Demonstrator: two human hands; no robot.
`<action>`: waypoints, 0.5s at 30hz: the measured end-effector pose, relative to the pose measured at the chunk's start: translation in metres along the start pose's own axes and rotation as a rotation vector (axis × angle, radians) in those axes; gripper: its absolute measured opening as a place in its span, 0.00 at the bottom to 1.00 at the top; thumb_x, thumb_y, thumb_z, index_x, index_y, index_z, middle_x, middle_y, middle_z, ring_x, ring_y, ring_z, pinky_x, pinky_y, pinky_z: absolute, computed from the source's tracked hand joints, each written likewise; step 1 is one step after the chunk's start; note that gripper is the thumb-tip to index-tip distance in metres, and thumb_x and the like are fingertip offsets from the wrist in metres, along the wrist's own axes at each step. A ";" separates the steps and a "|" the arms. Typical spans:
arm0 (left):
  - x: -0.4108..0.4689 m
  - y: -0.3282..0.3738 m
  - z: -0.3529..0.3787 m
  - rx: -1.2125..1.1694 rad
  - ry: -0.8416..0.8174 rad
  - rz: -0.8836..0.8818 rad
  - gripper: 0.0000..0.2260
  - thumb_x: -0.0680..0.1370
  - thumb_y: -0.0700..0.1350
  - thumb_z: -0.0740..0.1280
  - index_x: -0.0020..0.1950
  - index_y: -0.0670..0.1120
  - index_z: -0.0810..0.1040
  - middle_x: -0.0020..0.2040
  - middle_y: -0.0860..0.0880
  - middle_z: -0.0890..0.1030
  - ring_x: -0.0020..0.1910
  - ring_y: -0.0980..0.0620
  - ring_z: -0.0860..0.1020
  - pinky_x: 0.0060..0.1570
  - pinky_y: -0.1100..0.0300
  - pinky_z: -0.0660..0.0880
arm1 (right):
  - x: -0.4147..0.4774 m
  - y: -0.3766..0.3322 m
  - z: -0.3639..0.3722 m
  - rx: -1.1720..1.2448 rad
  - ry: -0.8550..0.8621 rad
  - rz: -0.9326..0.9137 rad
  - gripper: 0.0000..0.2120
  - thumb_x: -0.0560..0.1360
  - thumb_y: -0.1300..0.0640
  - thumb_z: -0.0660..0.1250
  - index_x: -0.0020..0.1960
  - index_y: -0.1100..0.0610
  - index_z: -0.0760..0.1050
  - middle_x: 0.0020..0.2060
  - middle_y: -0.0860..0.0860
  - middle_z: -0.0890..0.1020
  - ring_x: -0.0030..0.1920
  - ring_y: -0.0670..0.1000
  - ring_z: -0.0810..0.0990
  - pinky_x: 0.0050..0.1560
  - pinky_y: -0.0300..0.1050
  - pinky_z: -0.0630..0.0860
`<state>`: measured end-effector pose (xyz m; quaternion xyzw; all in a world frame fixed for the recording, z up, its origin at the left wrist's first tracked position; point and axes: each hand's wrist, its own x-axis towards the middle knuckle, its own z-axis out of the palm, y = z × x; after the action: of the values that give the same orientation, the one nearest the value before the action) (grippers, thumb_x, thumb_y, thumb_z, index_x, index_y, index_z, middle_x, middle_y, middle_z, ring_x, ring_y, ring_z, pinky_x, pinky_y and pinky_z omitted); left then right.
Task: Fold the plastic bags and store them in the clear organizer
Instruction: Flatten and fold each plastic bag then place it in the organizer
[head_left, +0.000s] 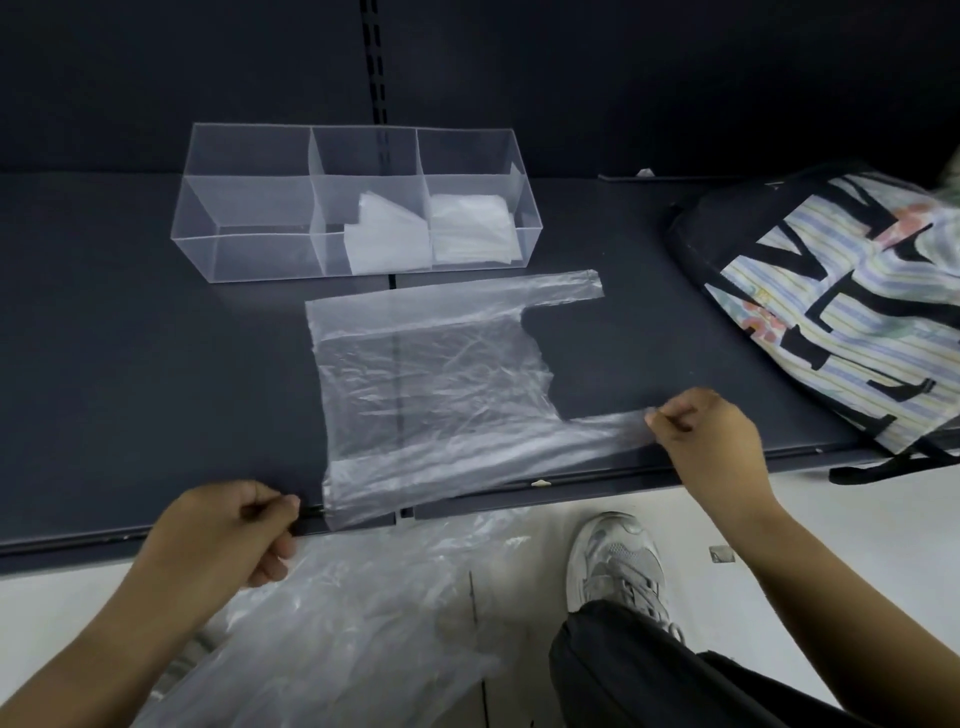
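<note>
A clear plastic bag (431, 384) lies flat on the dark shelf (156, 364), handles pointing right. My right hand (711, 431) pinches the end of the near handle. My left hand (234, 530) has its fingers curled at the bag's near left corner by the shelf edge; whether it pinches the plastic is unclear. The clear organizer (353, 202) stands behind the bag with three compartments. Folded bags (384, 239) fill the middle one and more folded bags (470, 226) the right one; the left one holds nothing.
A loose heap of clear plastic bags (353, 623) lies on the floor below the shelf edge. A striped tote bag (841, 306) rests at the shelf's right end. My shoe (615, 566) and dark trouser leg are at lower right.
</note>
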<state>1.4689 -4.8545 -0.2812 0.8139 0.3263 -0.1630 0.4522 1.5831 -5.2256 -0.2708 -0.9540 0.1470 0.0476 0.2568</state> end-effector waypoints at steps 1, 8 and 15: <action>-0.003 0.001 -0.001 0.133 0.026 0.036 0.13 0.77 0.46 0.67 0.33 0.46 0.79 0.26 0.49 0.80 0.23 0.51 0.79 0.29 0.58 0.72 | -0.002 -0.003 -0.003 -0.077 0.034 -0.005 0.08 0.75 0.55 0.69 0.49 0.57 0.73 0.41 0.52 0.80 0.44 0.57 0.79 0.42 0.46 0.72; 0.005 0.036 0.029 0.482 0.466 0.814 0.08 0.77 0.36 0.65 0.55 0.40 0.80 0.51 0.41 0.80 0.48 0.42 0.78 0.52 0.52 0.75 | -0.042 -0.103 0.040 -0.008 -0.006 -0.745 0.19 0.75 0.64 0.64 0.66 0.61 0.72 0.66 0.60 0.72 0.66 0.59 0.69 0.70 0.49 0.62; 0.030 0.018 0.046 0.921 0.200 0.859 0.29 0.80 0.59 0.48 0.75 0.43 0.63 0.76 0.45 0.63 0.75 0.46 0.60 0.70 0.40 0.61 | -0.032 -0.118 0.111 -0.394 -0.261 -0.904 0.30 0.81 0.41 0.46 0.78 0.53 0.45 0.78 0.51 0.46 0.78 0.51 0.43 0.76 0.50 0.38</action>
<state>1.5044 -4.8881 -0.3115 0.9945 -0.0922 -0.0140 0.0484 1.5867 -5.0643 -0.3056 -0.9387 -0.3255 0.0771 0.0831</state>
